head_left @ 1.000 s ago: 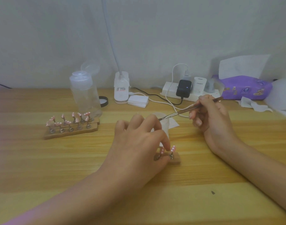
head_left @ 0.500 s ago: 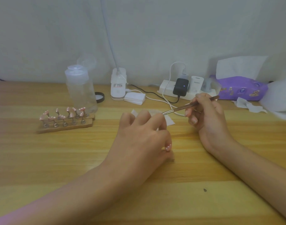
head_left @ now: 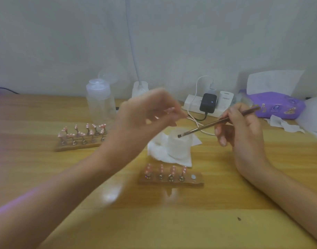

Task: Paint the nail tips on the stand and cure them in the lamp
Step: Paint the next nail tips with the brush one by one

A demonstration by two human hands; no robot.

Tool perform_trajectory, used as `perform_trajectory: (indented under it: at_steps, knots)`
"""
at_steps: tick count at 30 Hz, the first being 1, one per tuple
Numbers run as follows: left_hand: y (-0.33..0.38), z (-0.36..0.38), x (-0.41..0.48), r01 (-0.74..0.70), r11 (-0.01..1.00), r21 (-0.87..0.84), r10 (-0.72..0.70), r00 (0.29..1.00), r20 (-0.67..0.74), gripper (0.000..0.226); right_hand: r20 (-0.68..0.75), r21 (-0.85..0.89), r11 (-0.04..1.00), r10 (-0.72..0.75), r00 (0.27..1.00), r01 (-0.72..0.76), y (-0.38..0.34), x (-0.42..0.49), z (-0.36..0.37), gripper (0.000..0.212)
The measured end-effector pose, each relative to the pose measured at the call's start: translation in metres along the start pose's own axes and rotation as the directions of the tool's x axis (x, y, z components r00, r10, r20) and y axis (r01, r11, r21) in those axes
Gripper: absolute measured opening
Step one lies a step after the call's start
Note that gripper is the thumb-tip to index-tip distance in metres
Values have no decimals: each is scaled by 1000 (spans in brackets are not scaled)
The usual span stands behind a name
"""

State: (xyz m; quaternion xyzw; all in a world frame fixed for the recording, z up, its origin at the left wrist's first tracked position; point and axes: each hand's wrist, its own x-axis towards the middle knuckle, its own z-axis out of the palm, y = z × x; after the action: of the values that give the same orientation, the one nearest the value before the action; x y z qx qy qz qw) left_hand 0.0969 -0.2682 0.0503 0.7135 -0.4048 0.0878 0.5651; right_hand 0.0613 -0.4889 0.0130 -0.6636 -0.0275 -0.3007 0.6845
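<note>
Stands: 2, both wooden strips.

Near stand [head_left: 199, 182] lies at the middle of the wooden table [head_left: 226, 221]. It carries 4 pink nail tips [head_left: 161, 169], upright on metal holders, and 1 bare round holder [head_left: 193, 176] at its 3 o'clock end.

Far stand [head_left: 78, 147] is at 10 o'clock from the near one. It has two rows of pink tips; the count is lost to blur.

Hands: 2.
- Left hand [head_left: 147, 115] is held above the table and motion-blurred. Its grip is drawn together on a small pink piece [head_left: 169, 110].
- Right hand [head_left: 244, 130] is at 2 o'clock, grip clamped on a thin brown brush [head_left: 217, 123]. The bristle end is over a white cylindrical cup [head_left: 179, 146].

The cup stands on a crumpled white tissue [head_left: 161, 153] at 12 o'clock, just behind the near stand.

The left hand partly covers a white lamp base [head_left: 139, 87].

Behind:
- 1 clear plastic bottle [head_left: 100, 105]
- 1 white power strip [head_left: 191, 105]
- 1 purple tissue pack [head_left: 276, 106]
</note>
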Motion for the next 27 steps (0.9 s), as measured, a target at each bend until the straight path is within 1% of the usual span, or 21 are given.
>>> perform_trajectory:
  at_steps: [1,3,5,8,11,14,16,19,21,23,27]
  knots:
    - [-9,-2,0,90,990,-112,-93,996,-14,3,48,-58,998,-31,998,34,-4,0,2,32]
    - [-28,-2,-5,239,942,-237,-250,968,-18,6,143,-167,983,-52,988,76,-12,3,7,27]
    - [-41,0,-9,338,895,-292,-359,933,-20,11,210,-251,962,-57,976,110,-18,8,11,27]
    - [-49,0,-13,394,868,-303,-422,906,-30,10,275,-356,920,-65,959,164,-23,13,15,27]
    - [-48,0,-13,360,887,-289,-389,920,-48,6,314,-387,908,-35,949,162,-20,10,18,26]
    - [-48,2,-13,294,911,-290,-332,939,-92,7,296,-333,935,-20,955,123,-20,9,18,26]
    - [-48,4,-15,268,928,-260,-305,946,-110,10,242,-281,954,-32,970,102,-22,12,16,28]
    - [-48,6,-17,262,956,-132,-276,955,-105,21,123,-170,985,-10,992,31,-19,14,9,29]
    - [-47,7,-18,262,962,-77,-269,957,-106,20,48,-77,996,37,998,-34,-11,12,6,32]
    - [-49,7,-18,241,970,-17,-241,963,-117,12,-18,3,995,102,995,-102,-3,9,3,35]
    - [-54,7,-19,202,979,33,-196,971,-137,10,-98,98,968,241,965,-232,8,6,-2,30]
